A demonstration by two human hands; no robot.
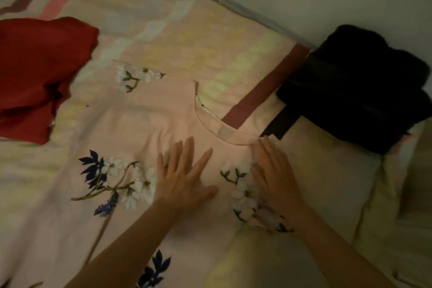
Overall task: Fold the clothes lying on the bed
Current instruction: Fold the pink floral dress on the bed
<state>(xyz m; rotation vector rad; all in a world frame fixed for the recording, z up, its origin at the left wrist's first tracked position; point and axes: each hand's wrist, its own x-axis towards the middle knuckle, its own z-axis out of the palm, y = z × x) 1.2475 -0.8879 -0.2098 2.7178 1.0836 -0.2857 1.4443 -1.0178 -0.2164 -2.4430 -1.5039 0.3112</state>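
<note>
Pink floral cotton top (145, 124) lies flat on the bed (210, 37), neckline away from us, long axis toward us. Our left hand (184, 177) and right hand (273, 170) press open-palmed below the neckline; the right is nearer the sleeve edge.

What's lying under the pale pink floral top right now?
The pale pink floral top lies flat on the pastel patterned bedspread, both hands, left and right, pressing it. Anything beneath the fabric is covered.

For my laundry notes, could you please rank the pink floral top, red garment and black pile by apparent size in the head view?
1. pink floral top
2. red garment and black pile: look alike, unranked
</note>
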